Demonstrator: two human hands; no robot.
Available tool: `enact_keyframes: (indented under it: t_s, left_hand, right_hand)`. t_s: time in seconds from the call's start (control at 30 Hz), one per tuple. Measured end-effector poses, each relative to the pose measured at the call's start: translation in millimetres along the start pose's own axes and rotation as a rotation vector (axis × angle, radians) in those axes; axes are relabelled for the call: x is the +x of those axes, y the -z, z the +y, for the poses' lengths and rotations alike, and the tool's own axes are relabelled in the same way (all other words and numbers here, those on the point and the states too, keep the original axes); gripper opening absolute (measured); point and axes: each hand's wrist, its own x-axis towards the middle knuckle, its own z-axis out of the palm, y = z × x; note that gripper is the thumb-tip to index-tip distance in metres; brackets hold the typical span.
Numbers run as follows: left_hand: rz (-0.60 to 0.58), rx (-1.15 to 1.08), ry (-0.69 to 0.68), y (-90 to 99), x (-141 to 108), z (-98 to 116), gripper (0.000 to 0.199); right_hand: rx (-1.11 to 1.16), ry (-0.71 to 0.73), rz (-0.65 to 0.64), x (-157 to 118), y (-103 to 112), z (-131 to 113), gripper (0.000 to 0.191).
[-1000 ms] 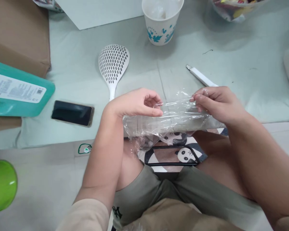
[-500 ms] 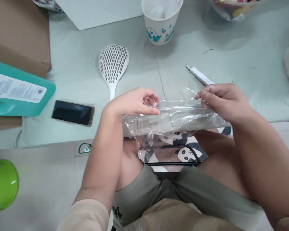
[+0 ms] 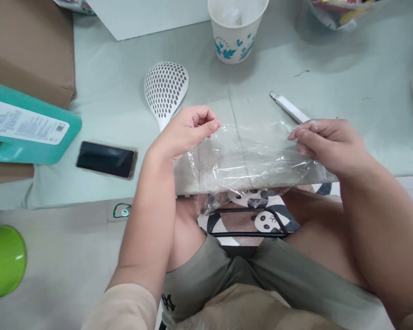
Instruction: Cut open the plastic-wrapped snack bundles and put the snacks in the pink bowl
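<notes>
A clear, crinkled plastic sheet or bag (image 3: 241, 160) stretches between my hands over the table's front edge, its lower part hanging toward my lap. Its upper left corner is pinched between the thumb and fingers of my left hand (image 3: 192, 128). My right hand (image 3: 326, 142) grips the upper right side with closed fingers. Just behind my right hand lies a white pen-like tool (image 3: 289, 107) with a metal tip. A white perforated skimmer (image 3: 167, 89) rests beyond my left hand, its handle hidden by that hand.
A paper cup (image 3: 237, 39) holding clear plastic stands at the back, near a clear bowl (image 3: 344, 20) of colourful packets. At left are a phone (image 3: 106, 159), a teal jug (image 3: 30, 123), a cardboard box (image 3: 34, 50) and, lower down, a green bin (image 3: 5, 261).
My left hand has moved up and closed its fingers on the plastic's corner, which is now raised and spread. My right hand keeps its grip and sits slightly farther right. The view has shifted a little.
</notes>
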Motion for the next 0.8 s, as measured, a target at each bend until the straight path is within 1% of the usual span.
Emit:
enact_keyframes:
  t_s: [0.13, 0.23, 0.3, 0.4, 0.5, 0.63, 0.73, 0.8]
  left_hand:
    - [0.062, -0.008, -0.012, -3.4, 3.4, -2.0, 0.018]
    - [0.103, 0.001, -0.014, -3.6, 5.7, -4.4, 0.017]
    - [0.076, 0.013, -0.022, -2.4, 6.2, -5.8, 0.013]
    - [-0.005, 0.042, -0.019, -0.3, 5.5, -6.9, 0.014]
    - [-0.035, 0.078, 0.004, 1.4, 4.1, -6.7, 0.015]
    - [-0.076, 0.131, 0.025, 3.1, 3.0, -6.3, 0.018]
    - [-0.145, 0.122, 0.013, 2.0, 3.8, -6.9, 0.028]
    - [-0.188, 0.072, 0.027, -0.7, 5.1, -7.4, 0.029]
  right_hand:
    - [0.013, -0.052, 0.005, -1.0, -2.1, -3.8, 0.028]
    - [0.082, -0.060, 0.068, -1.1, -4.6, -3.3, 0.021]
    - [0.145, -0.020, 0.151, -0.2, -6.2, -0.4, 0.025]
    - [0.186, 0.005, 0.272, 1.7, -7.9, 4.5, 0.032]
    - [0.173, -0.013, 0.330, 2.0, -9.1, 5.0, 0.032]
    - [0.163, -0.006, 0.322, 0.1, -10.9, 1.9, 0.035]
    - [0.149, 0.059, 0.298, -1.0, -12.9, 2.7, 0.036]
    - [0.151, 0.102, 0.277, -1.3, -14.1, 4.5, 0.036]
